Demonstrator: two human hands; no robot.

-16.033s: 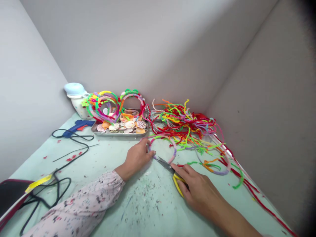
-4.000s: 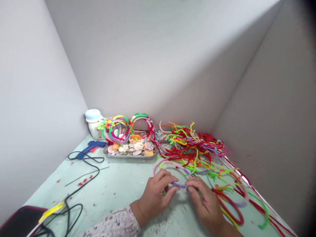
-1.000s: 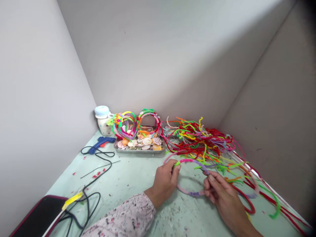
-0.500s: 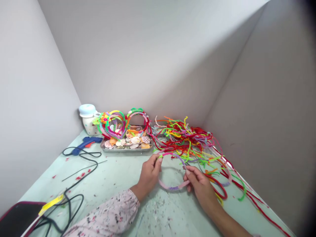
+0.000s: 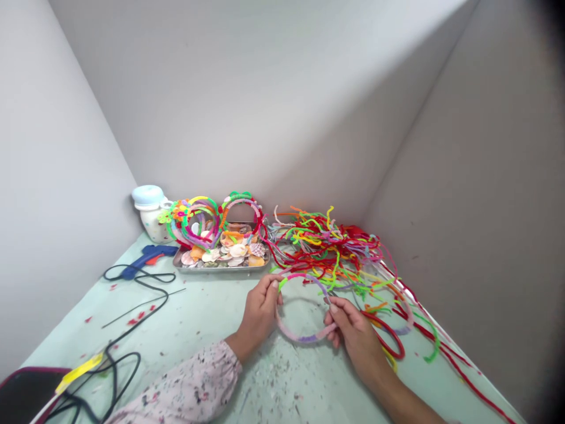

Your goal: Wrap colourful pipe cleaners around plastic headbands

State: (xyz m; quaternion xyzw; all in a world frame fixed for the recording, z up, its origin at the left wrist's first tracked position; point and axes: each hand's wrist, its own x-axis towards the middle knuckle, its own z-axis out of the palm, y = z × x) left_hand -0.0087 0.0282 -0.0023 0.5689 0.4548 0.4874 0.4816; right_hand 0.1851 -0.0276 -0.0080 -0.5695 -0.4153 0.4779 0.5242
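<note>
Between my two hands is a thin pipe-cleaner hoop (image 5: 306, 339), fuzzy and coloured in pink, lilac, pale pink and a bit of green. My left hand (image 5: 256, 312) pinches its upper left side by the green part, thumb on top. On the hoop's right side, the fingers of my right hand (image 5: 357, 338) are closed round it; the part inside them is hidden. The hoop is held low over the table. Close to my right hand lie a red pipe cleaner loop (image 5: 401, 347) and other loose strands.
A metal tray (image 5: 220, 270) of seashells (image 5: 237, 251) stands at the back, with decorated headbands (image 5: 200, 206) on it. Left are a lidded jar (image 5: 154, 224), a blue glue gun (image 5: 143, 259), black cable (image 5: 126, 330) and a dark device (image 5: 26, 394). Pipe cleaners (image 5: 326, 241) are heaped right.
The whole view has shifted slightly, so the tray, jar and glue gun sit further left. Both hands keep their grip on the hoop, which looks slightly wider between them.
</note>
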